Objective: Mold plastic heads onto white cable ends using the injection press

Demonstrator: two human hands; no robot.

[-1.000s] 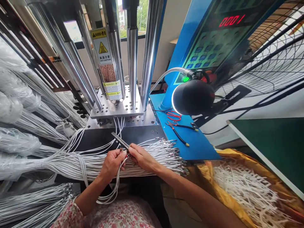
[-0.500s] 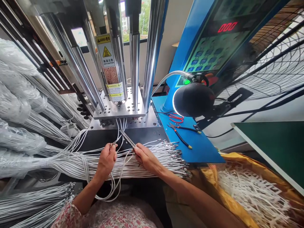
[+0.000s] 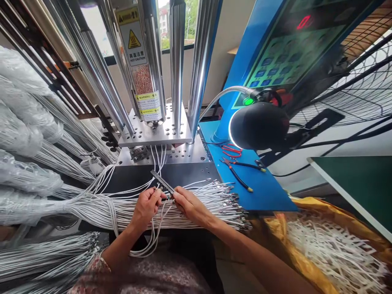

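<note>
My right hand [image 3: 190, 204] grips one end of a narrow dark metal bar [image 3: 161, 181], which slants up and left toward the press. Close by on its left, my left hand [image 3: 147, 207] pinches the end of a white cable [image 3: 157, 185] at the bar's side; whether the end touches the bar I cannot tell. Loose cable loops [image 3: 154, 241] hang below my hands. Beneath them lies a thick bundle of white cables [image 3: 119, 212], with metal-tipped ends [image 3: 228, 198] to the right. Several white cables run from under the press plate [image 3: 159, 138] toward my hands.
Ahead stands the press with steel columns [image 3: 200, 69] and a hot-caution label [image 3: 133, 41]. To the right are a lit lamp [image 3: 259, 126], cutting pliers [image 3: 239, 173] on a blue base [image 3: 266, 196], and a yellow sack [image 3: 275, 232] of white plastic scraps. Plastic-wrapped cable bundles [image 3: 27, 171] crowd the left.
My left hand has moved right, bringing the cable end up close to the metal bar. My right hand still holds the bar. The view has shifted slightly.
</note>
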